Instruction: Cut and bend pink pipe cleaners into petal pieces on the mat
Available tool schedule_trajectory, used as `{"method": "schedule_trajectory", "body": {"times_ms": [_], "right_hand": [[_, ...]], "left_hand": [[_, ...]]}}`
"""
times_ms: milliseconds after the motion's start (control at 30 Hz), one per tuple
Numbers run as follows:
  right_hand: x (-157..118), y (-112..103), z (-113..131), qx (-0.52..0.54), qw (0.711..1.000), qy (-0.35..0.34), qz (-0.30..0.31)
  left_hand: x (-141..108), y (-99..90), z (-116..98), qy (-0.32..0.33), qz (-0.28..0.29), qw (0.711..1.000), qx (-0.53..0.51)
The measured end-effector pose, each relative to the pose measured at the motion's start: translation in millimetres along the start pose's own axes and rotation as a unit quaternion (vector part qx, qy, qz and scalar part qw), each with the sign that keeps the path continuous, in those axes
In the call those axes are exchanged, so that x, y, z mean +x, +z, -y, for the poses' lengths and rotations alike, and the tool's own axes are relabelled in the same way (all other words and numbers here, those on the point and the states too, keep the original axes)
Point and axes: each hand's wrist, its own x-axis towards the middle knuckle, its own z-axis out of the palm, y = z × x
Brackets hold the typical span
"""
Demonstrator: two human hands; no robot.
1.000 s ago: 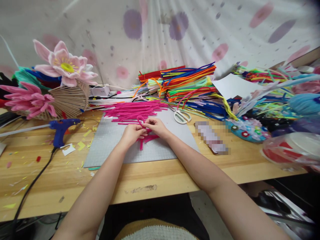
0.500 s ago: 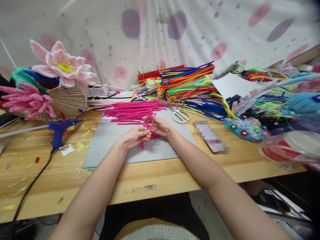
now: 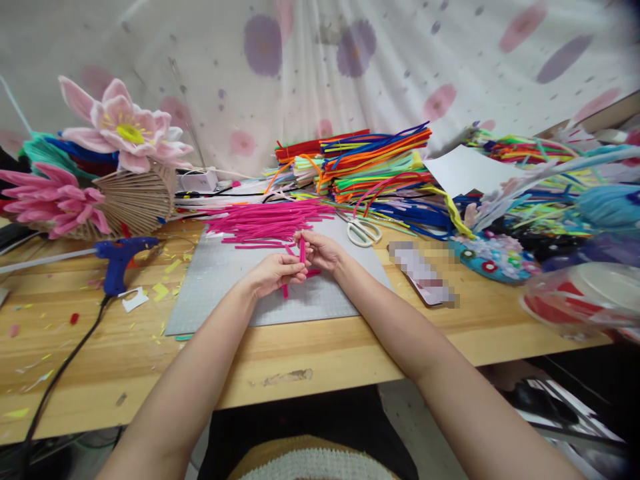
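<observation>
At frame centre, one folded magenta chenille stem (image 3: 303, 251) is pinched by left hand (image 3: 278, 273) and right hand (image 3: 323, 253) fingers; the stem pile (image 3: 270, 221) above appears unworked.

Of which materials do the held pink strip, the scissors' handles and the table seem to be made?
Pink strip: probably fuzzy chenille, from its soft, matte look; any wire core is hidden. Scissors' handles: likely smooth plastic, evenly white. Table: apparently wood, smooth and pale, with streaky grain.
</observation>
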Motion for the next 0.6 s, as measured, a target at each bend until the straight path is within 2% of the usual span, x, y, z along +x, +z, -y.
{"method": "schedule_trajectory", "body": {"times_ms": [200,433,600], "right_hand": [[-1.1,2.2,2.8,0.001,0.998,-0.028,-0.051],[2.9,-0.3,4.8,-0.007,0.997,-0.031,-0.066],[5.3,-3.6,4.0,-0.016,0.999,-0.012,-0.051]], "left_hand": [[0.4,-2.5,2.3,0.004,0.014,1.0,-0.011],[2.1,-4.9,2.5,0.007,0.002,1.0,-0.017],[2.4,-6.4,3.8,0.012,-0.004,1.0,-0.023]]}}
